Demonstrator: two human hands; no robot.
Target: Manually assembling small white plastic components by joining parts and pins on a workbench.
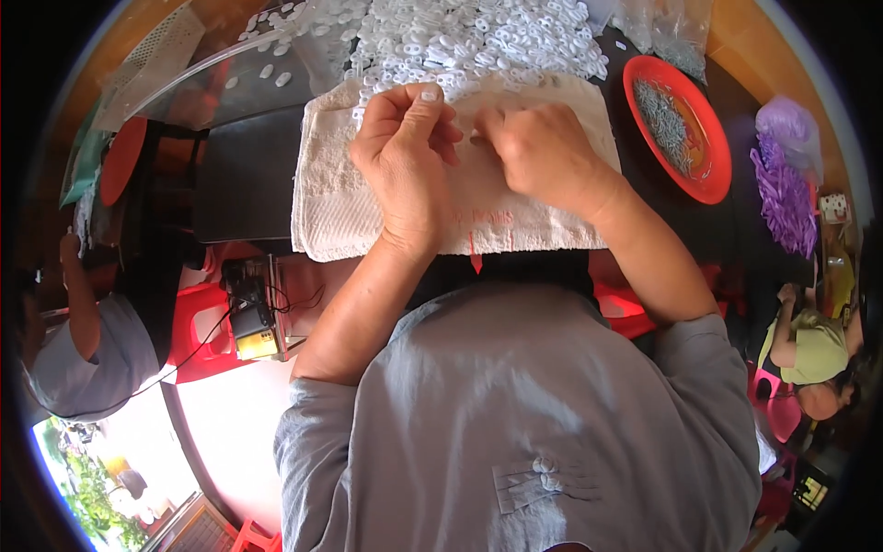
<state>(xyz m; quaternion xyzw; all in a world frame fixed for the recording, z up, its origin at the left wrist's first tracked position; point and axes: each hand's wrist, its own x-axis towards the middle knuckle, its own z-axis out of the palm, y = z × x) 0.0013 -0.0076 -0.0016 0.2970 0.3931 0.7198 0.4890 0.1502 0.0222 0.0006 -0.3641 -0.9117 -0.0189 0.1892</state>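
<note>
My left hand [405, 152] is raised over a folded beige towel [340, 216], its fingers curled and the thumb bent over against them. Whatever it may hold is hidden or too small to make out. To its right, a short gap away, my right hand [543, 152] is closed with the knuckles up, its fingertips pinched toward the left hand. What lies between those fingertips does not show. Just beyond both hands, a heap of small white oval plastic pieces with holes [478, 41] spills onto the towel's far edge.
A red oval plate [708, 170] holding many thin grey metal pieces [658, 120] stands to the right on the dark table [248, 175]. Clear plastic bags lie at the back right, and a purple bundle [782, 193] hangs beyond. Other people sit at far left and far right.
</note>
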